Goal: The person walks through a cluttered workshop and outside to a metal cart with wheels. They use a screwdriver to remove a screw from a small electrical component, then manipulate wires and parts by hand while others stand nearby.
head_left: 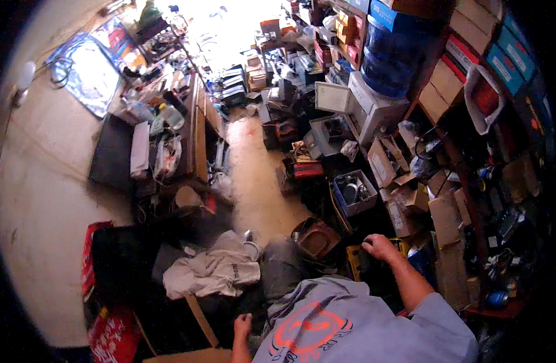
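Head view: cluttered storeroom/workshop, narrow floor aisle between a low bench (L) and packed shelves (R).
R hand [379, 247]: reached fwd and down, fingers curled over the edge of a dark box w/ yellow trim [358, 261]; touching it, grip looks narrow, can't tell if anything is held inside the fist.
L hand [242, 325]: low by the torso, loosely fisted, nothing visible in it; nearest a wooden strip [199, 319] and a crumpled grey cloth [212, 272].
Dark box: on the floor pile just in front of the knees, R of a brown open case [316, 238].
Nearby: open blue-grey bin w/ parts [355, 192], cardboard cartons [447, 227] stacked beside the shelf, big blue water bottle [389, 53] up on a white dispenser.
Risk 1 (judgement): box sits wedged in loose clutter; pulling it could drag neighbours or tip the cartons.
Risk 2: one-handed hold on an edge, cd slip if box is heavy.
Risk 3: poor light at R shelf, snagged cables hard to spot.
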`<state>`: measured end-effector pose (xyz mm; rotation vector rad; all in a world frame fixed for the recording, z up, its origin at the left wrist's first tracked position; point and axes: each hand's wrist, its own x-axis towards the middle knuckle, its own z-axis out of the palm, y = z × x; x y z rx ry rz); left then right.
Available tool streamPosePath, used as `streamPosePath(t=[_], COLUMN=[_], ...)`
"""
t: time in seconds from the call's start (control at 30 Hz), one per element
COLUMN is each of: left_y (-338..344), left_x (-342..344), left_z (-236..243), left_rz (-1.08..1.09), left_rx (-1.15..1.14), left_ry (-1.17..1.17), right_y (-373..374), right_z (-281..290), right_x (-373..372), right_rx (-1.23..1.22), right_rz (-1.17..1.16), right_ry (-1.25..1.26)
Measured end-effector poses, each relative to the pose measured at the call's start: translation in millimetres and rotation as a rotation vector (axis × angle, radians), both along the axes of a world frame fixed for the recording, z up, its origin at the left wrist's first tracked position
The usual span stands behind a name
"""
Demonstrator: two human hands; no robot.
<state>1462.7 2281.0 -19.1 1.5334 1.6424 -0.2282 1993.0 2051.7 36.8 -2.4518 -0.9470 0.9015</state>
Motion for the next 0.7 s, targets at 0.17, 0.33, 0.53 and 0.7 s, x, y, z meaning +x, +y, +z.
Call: streamPosePath(t=[0.17, 0.33, 0.53, 0.7], left_y=[78, 211, 441, 550], left_x=[65, 34, 173, 297], left_z=[18, -129, -29, 37], left_rz=[-0.135, -0.349, -0.342, -0.233], left_rx=[-0.111, -0.151, -0.037, -0.015], left_ry=[0.055, 0.031, -0.143, -0.251], right_y=[52, 102, 158, 223], right_z=[-43, -96, -138, -101], right_x=[6, -10, -24, 5], right_rx=[-0.196, -0.292, -0.41, -0.16], right_rz=[-0.033, -0.23, -0.578, -0.91], right_ry=[0.144, 0.317, 0.449, 0.279])
